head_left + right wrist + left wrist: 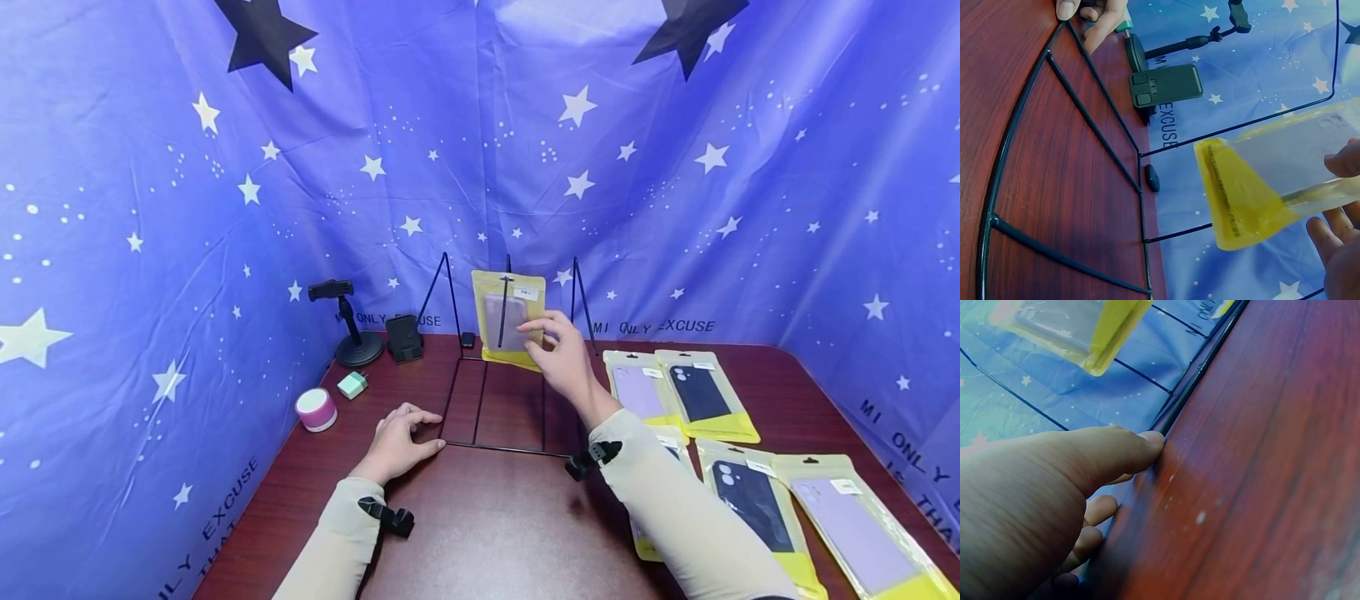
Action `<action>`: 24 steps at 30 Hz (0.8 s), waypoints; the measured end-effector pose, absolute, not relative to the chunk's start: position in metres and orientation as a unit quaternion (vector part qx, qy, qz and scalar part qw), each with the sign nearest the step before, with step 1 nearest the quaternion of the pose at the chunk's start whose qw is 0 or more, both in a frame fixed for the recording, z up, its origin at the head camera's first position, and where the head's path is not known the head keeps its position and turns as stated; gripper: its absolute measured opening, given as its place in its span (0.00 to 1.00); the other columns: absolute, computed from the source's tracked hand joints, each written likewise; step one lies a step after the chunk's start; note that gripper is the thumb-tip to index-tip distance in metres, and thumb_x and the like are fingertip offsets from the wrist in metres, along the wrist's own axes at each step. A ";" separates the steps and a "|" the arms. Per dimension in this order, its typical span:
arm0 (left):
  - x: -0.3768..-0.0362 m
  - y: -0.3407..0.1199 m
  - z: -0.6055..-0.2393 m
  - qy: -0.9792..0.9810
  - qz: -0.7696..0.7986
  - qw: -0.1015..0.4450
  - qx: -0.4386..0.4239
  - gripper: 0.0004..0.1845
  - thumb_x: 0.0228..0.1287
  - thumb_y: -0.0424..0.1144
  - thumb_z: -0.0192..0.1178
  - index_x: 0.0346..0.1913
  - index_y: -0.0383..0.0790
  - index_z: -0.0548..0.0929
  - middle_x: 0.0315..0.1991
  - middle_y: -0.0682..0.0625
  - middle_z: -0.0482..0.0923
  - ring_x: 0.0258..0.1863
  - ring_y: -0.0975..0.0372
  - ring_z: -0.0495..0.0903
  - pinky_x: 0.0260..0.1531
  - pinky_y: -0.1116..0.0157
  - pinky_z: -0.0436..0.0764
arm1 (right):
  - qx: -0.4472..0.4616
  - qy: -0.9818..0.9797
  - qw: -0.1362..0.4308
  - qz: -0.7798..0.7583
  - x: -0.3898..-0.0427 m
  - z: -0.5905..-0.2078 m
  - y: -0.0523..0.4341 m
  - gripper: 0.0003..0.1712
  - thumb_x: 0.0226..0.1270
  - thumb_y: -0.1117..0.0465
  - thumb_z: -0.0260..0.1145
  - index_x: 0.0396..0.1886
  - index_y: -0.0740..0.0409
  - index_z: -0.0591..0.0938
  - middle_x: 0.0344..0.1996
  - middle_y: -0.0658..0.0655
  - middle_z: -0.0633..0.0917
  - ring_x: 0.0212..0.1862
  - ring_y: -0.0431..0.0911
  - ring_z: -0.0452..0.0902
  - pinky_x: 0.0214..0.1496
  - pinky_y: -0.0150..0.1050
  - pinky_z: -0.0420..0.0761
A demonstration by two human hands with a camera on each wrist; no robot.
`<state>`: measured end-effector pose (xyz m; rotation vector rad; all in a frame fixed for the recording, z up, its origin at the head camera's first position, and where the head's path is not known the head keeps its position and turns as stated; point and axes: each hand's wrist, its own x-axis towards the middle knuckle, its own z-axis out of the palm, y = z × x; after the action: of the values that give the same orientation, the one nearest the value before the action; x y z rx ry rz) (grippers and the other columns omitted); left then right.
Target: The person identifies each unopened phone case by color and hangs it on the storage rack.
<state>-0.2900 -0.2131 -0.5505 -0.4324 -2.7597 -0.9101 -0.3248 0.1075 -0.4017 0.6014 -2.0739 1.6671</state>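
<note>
A black wire display rack [510, 450] stands on the dark red table. From its middle prong hangs a phone case in a clear and yellow pouch [491, 315]. My right hand [562, 358] is in front of the pouch's right side, thumb and fingers bent and apart. In the right wrist view the thumb overlaps the pouch [1241, 187]; contact is hard to tell. My left hand [397, 442] holds the rack's near left corner. The left wrist view shows its thumb on the wire [1191, 387], with other fingers partly hidden.
Several pouched phone cases [705, 392] lie on the right side. At the left are a pink speaker [317, 410], a pale green charger [352, 384], a phone stand [352, 333] and a dark folding holder [405, 337]. A starry blue curtain [420, 167] surrounds the table.
</note>
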 end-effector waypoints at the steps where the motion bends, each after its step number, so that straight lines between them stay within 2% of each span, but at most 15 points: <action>1: -0.290 -0.213 -0.550 -0.935 -0.308 0.101 -0.146 0.22 0.56 0.53 0.80 0.54 0.59 0.90 0.42 0.62 0.75 0.41 0.65 0.72 0.46 0.55 0.65 | 0.221 -0.742 0.209 0.597 -0.323 -0.401 0.108 0.14 0.62 0.82 0.68 0.47 0.73 0.88 0.55 0.69 0.79 0.64 0.59 0.72 0.65 0.64 0.73; 10: -0.290 -0.214 -0.551 -0.934 -0.311 0.099 -0.147 0.22 0.56 0.53 0.80 0.54 0.58 0.90 0.42 0.62 0.75 0.41 0.64 0.72 0.47 0.54 0.65 | 0.269 -0.718 0.230 0.599 -0.307 -0.396 0.116 0.23 0.60 0.86 0.67 0.56 0.78 0.82 0.61 0.77 0.73 0.67 0.65 0.68 0.70 0.64 0.68; 16: -0.291 -0.214 -0.553 -0.935 -0.308 0.100 -0.145 0.21 0.56 0.54 0.80 0.54 0.60 0.90 0.42 0.63 0.74 0.41 0.65 0.72 0.47 0.55 0.65 | 0.278 -0.726 0.227 0.587 -0.296 -0.393 0.126 0.26 0.60 0.85 0.67 0.59 0.77 0.81 0.65 0.76 0.73 0.68 0.67 0.70 0.71 0.63 0.66; 20: -0.291 -0.214 -0.554 -0.934 -0.310 0.104 -0.147 0.21 0.56 0.53 0.80 0.54 0.60 0.90 0.42 0.63 0.74 0.41 0.65 0.72 0.47 0.55 0.65 | 0.282 -0.738 0.240 0.565 -0.288 -0.393 0.134 0.26 0.59 0.83 0.70 0.59 0.75 0.82 0.64 0.73 0.76 0.67 0.65 0.73 0.71 0.54 0.70; 24: -0.291 -0.214 -0.554 -0.933 -0.311 0.106 -0.148 0.21 0.55 0.54 0.80 0.54 0.60 0.90 0.42 0.63 0.74 0.40 0.65 0.71 0.47 0.55 0.65 | 0.291 -0.750 0.266 0.531 -0.278 -0.392 0.143 0.25 0.60 0.80 0.74 0.59 0.73 0.83 0.63 0.71 0.78 0.66 0.64 0.75 0.69 0.38 0.71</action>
<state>-0.2915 -0.2141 -0.5543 -0.4370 -2.7475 -0.9154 -0.2777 0.1432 -0.3923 0.7866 -2.0260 1.4346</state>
